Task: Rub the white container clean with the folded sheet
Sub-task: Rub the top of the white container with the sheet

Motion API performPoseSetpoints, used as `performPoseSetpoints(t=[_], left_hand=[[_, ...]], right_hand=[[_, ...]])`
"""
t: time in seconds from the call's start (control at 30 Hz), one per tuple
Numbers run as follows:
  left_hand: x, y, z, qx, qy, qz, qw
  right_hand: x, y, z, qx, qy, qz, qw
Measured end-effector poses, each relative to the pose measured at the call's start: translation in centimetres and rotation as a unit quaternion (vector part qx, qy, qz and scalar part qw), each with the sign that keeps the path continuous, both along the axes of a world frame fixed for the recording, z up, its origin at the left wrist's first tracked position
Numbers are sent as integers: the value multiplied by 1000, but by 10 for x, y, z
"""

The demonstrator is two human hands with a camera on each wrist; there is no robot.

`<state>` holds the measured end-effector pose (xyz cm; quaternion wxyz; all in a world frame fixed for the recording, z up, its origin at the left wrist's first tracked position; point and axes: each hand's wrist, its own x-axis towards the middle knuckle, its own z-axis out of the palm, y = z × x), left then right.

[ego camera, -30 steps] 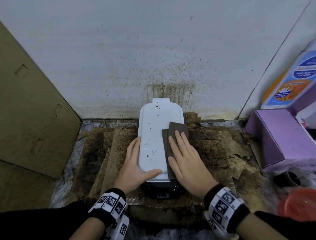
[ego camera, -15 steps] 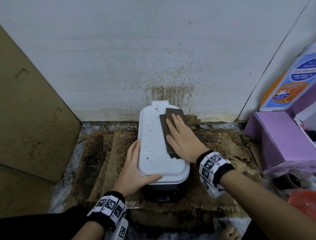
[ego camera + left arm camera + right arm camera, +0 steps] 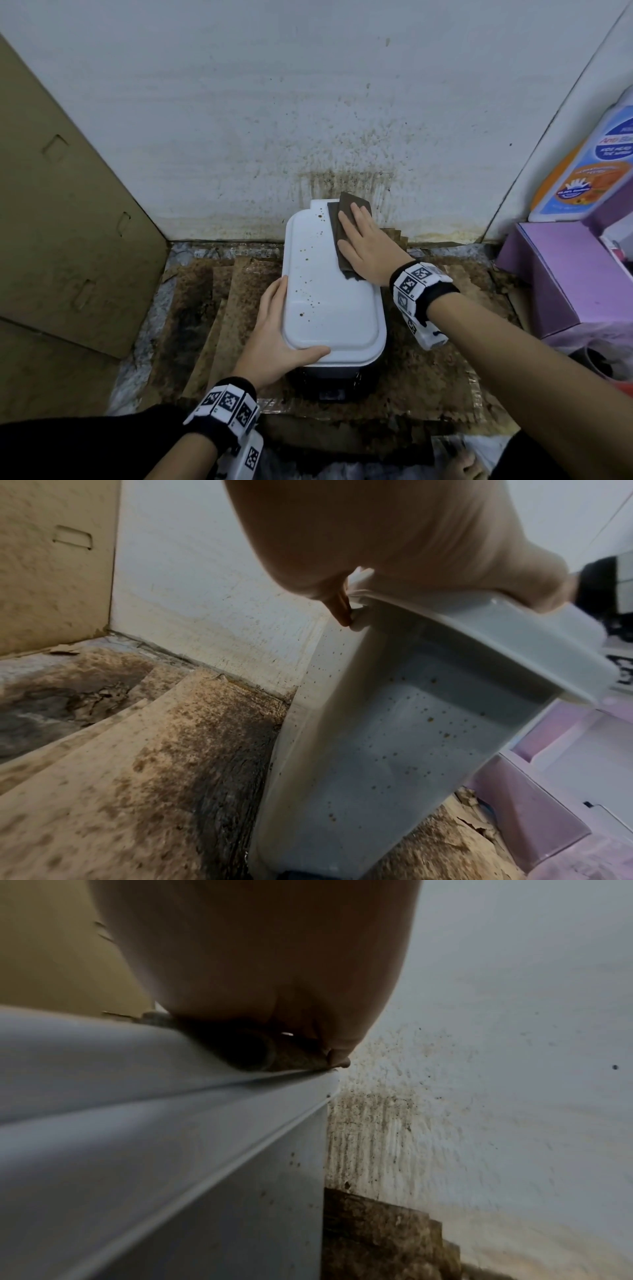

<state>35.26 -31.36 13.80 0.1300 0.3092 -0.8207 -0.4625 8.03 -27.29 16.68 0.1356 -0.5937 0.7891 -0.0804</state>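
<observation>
Right hand [image 3: 364,248] flat, fingers straight, on folded sheet [image 3: 339,236] atop white container [image 3: 329,308]; left hand [image 3: 274,339] gripping its near-left rim

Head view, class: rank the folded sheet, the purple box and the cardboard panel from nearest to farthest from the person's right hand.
1. Folded sheet: directly under the right hand, on the white container.
2. Purple box: off to the right.
3. Cardboard panel: far left, leaning by the wall.
</observation>
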Motion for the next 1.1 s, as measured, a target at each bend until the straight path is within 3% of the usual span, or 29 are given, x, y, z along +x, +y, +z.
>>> performPoseSetpoints(t=[0.1, 0.2, 0.4, 0.5, 0.6, 0.8, 1.1], left_hand=[[0, 0, -1, -1, 3, 0, 1000], [-1, 0, -3, -9, 4, 2, 1000], [0, 0, -8, -22, 6, 7, 1000], [0, 0, -10, -28, 6, 7, 1000], [0, -1, -9, -24, 12, 5, 1000], [0, -1, -10, -22, 17, 4, 1000], [2, -2, -10, -3, 13, 1, 1000]], right_hand=[[10, 18, -1, 4, 22, 24, 999], [38, 49, 7, -17, -21, 2, 1000], [95, 109, -6, -55, 24, -13, 998], [107, 120, -4, -71, -2, -20, 997], [107, 117, -1, -74, -61, -49, 994], [106, 108, -1, -55, -91, -75, 991], [30, 39, 14, 32, -116, -41, 992]])
